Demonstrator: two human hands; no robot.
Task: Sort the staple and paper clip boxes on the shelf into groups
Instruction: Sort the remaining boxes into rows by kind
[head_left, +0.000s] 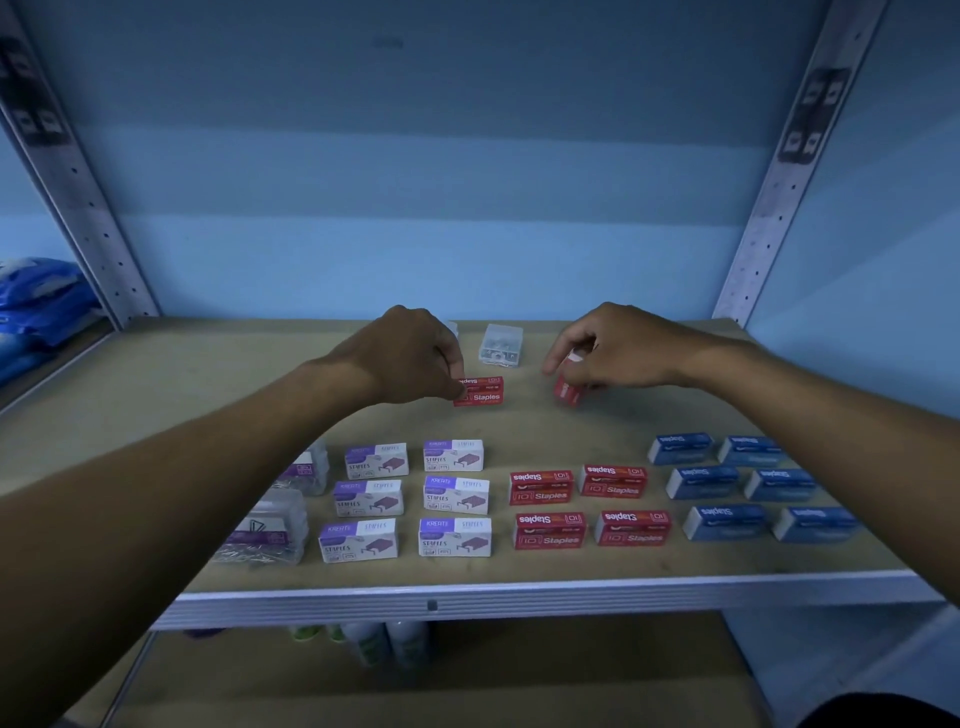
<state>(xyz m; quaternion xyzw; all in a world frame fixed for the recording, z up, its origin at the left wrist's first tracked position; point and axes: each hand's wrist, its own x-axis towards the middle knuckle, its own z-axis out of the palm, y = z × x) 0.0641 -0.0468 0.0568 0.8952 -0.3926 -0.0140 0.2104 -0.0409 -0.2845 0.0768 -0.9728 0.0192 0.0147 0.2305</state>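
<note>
My left hand (410, 353) pinches the left end of a red staples box (480, 392) lying flat on the wooden shelf (156, 395). My right hand (618, 348) holds a second red staples box (567, 388), tilted on end just above the board. Nearer me lie sorted groups: several purple-and-white staples boxes (410, 499), several red staples boxes (589, 504), several blue boxes (748, 486). Clear paper clip boxes (270, 525) sit at the left, partly hidden by my left forearm. One clear box (500, 345) stands at the back, between my hands.
Perforated metal uprights (93, 208) (779, 208) frame the shelf, with a blue wall behind. Blue packets (41, 306) lie on the neighbouring shelf at left. Bottles (384, 642) stand on the lower shelf under the white front edge (519, 597).
</note>
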